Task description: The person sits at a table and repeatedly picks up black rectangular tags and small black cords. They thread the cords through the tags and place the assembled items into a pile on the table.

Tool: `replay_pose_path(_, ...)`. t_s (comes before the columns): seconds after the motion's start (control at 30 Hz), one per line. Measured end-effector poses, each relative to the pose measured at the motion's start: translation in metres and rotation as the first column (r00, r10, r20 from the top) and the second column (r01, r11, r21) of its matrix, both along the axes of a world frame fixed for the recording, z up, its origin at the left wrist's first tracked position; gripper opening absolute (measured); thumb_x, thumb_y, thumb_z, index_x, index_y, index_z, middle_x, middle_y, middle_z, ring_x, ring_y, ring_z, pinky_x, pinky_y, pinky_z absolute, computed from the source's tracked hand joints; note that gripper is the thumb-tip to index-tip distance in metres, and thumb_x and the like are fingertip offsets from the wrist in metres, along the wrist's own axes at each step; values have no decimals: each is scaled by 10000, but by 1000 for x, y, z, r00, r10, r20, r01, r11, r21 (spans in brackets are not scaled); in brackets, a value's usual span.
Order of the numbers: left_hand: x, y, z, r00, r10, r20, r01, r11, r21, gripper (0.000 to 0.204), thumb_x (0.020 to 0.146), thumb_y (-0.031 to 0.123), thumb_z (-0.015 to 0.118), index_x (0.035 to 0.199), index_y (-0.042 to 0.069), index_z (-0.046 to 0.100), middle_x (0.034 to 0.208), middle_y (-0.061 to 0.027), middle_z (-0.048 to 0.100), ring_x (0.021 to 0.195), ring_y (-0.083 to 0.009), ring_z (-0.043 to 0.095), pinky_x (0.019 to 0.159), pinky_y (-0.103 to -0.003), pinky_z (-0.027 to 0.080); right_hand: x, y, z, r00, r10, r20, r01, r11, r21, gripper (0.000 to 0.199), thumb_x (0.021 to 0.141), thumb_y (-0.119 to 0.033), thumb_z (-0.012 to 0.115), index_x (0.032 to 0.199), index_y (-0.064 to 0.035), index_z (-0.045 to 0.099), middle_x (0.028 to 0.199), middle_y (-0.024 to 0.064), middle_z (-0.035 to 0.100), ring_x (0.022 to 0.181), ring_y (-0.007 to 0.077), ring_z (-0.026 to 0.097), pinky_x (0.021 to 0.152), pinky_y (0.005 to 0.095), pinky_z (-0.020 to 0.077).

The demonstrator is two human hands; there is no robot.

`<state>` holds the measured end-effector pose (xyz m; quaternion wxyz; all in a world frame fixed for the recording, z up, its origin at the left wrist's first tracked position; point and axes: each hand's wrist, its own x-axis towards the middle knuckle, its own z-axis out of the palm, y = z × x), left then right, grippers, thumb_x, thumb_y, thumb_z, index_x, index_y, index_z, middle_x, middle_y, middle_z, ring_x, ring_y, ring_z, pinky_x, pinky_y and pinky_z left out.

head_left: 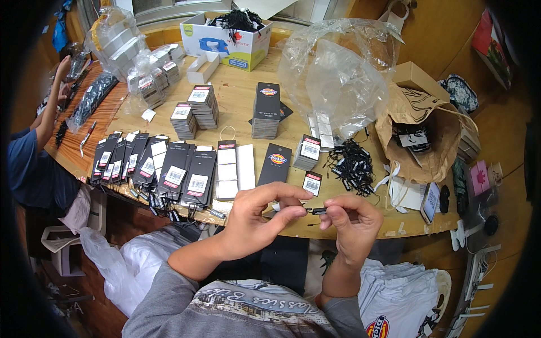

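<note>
Evidently, right fingers (337, 214) pinch a lettered black tag (319, 211); whether left fingers (288, 215) grip is unclear.

Bright, fairly even light is washing over the table (235, 97). Glints are showing on the clear plastic bag (349, 62) at the table's far edge. Below the near edge, the floor (128, 219) is sinking into shadow. The left hand (255, 218) and right hand (355, 228) are coming out fairly sharp. The fisheye lens is bowing the table's edges, and black is ringing the view.
</note>
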<state>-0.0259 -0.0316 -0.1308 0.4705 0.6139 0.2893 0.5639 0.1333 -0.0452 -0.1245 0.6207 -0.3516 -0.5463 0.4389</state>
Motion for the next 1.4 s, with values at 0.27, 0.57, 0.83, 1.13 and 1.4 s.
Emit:
replay_pose_path(0.27, -4, -1, 4, 992, -65, -108, 68, 997, 26, 225, 706, -93, 565, 924, -70, 510, 862, -117, 566, 731, -145, 573, 680, -246, 476, -1, -1, 3, 1000, -6, 13, 7, 1000, -24, 80, 722, 25, 597, 792, 63, 582, 684, 94, 572, 549, 99, 535, 471, 183, 427)
replay_pose_path(0.57, -5, 10, 4, 960, -276, 48, 277, 961, -16, 401, 663, -39, 643, 1021, -61, 464, 775, -103, 578, 695, -132, 567, 634, -226, 451, 5, -2, 9, 986, 161, -39, -166, 973, -160, 71, 740, -1, 590, 783, 52, 572, 640, 68, 558, 514, 77, 510, 439, 166, 406)
replay_pose_path(0.83, -2, 11, 0, 926, -339, 168, 363, 921, -141, 470, 630, -32, 672, 1044, -54, 451, 725, -111, 585, 687, -128, 566, 615, -215, 443, 0, -4, 9, 984, 178, 7, -176, 974, -144, 68, 745, -16, 590, 771, 45, 576, 645, 66, 564, 518, 69, 514, 428, 160, 405)
replay_pose_path(1.13, -12, 17, -13, 810, -583, 65, 586, 800, -128, 317, 749, 209, 617, 958, 15, 479, 827, -60, 535, 844, -115, 505, 707, -242, 402, -9, -14, 13, 992, 126, 29, -121, 982, -143, 111, 709, -49, 634, 734, 44, 579, 611, 69, 557, 492, 79, 499, 434, 171, 383)
replay_pose_path(1.4, -33, -1, -28, 46, -891, 453, 993, -9, -118, 648, 851, 497, 262, 1182, -56, 321, 986, -131, 528, 949, -169, 477, 812, -251, 355, -21, -21, 29, 977, 99, 188, -103, 995, 8, 242, 623, -178, 702, 615, 28, 574, 502, 69, 539, 438, 106, 484, 407, 192, 318)
